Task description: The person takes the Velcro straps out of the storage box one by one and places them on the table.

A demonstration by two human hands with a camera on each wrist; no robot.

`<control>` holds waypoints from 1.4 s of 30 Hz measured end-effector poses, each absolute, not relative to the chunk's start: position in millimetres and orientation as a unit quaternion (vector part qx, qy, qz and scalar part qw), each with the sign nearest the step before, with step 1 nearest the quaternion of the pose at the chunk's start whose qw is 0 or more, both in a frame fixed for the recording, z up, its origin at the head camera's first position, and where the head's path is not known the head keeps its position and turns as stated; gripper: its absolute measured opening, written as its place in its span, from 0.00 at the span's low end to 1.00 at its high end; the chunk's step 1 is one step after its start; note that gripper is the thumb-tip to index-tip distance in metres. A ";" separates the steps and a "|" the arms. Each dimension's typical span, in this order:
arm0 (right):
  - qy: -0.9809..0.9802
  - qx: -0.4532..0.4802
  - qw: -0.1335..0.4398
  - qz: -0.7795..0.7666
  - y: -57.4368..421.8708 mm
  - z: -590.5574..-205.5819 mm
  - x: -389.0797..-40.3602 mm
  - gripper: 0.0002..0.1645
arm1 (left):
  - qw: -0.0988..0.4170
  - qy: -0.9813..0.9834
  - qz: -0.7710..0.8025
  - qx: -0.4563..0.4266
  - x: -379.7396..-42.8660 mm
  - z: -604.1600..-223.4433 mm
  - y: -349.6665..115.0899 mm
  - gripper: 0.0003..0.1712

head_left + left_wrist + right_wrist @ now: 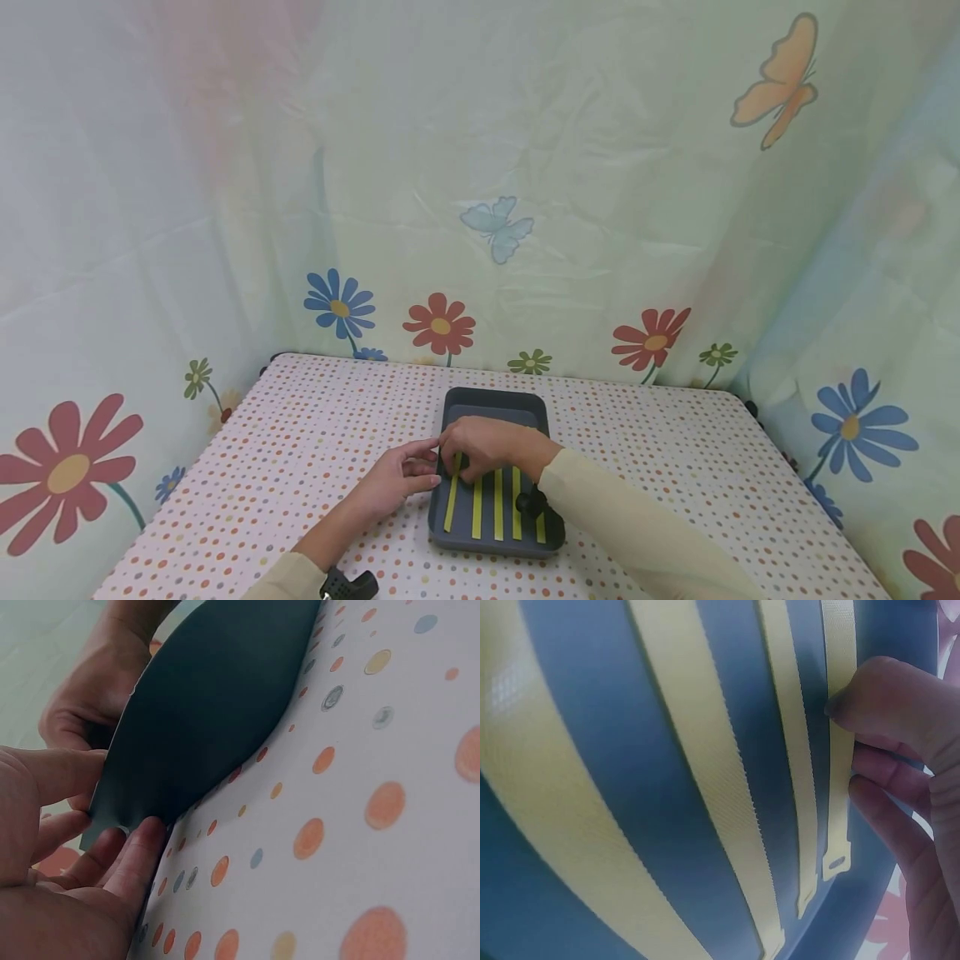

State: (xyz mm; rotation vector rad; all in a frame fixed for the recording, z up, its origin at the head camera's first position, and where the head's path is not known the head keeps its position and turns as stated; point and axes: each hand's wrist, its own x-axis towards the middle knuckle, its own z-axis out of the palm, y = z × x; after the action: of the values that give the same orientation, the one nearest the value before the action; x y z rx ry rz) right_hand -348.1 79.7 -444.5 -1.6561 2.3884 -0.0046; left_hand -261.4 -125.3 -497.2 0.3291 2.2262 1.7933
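Strap (451,507), yellow and leftmost, in grey tray (495,412) beside other straps (498,505), seemingly pinched between thumb and fingers of right hand (482,445), with tips partly hidden. Against tray's left wall, from outside, spread fingers of left hand (393,478).

In the head view, the right hand (480,444) hides the far ends of some yellow straps (498,508) — any slots are too small there to tell. Both sleeves (645,533) run off the bottom edge. The left wrist view conceals the grey tray's (202,697) interior behind its wall; the right wrist view crops the widest-looking strap, top and bottom.
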 end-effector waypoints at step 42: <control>0.834 -0.539 0.099 -0.059 101.0 -410.3 -353.1 0.10 | 0.146 0.755 0.631 0.105 -264.3 -497.1 -125.4 0.39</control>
State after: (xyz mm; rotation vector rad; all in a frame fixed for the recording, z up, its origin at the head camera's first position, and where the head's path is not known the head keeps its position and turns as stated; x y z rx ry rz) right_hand -353.1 101.0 -410.3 -1.5942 2.4685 -0.1754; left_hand -264.3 -125.4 -497.1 0.3023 2.1731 1.8163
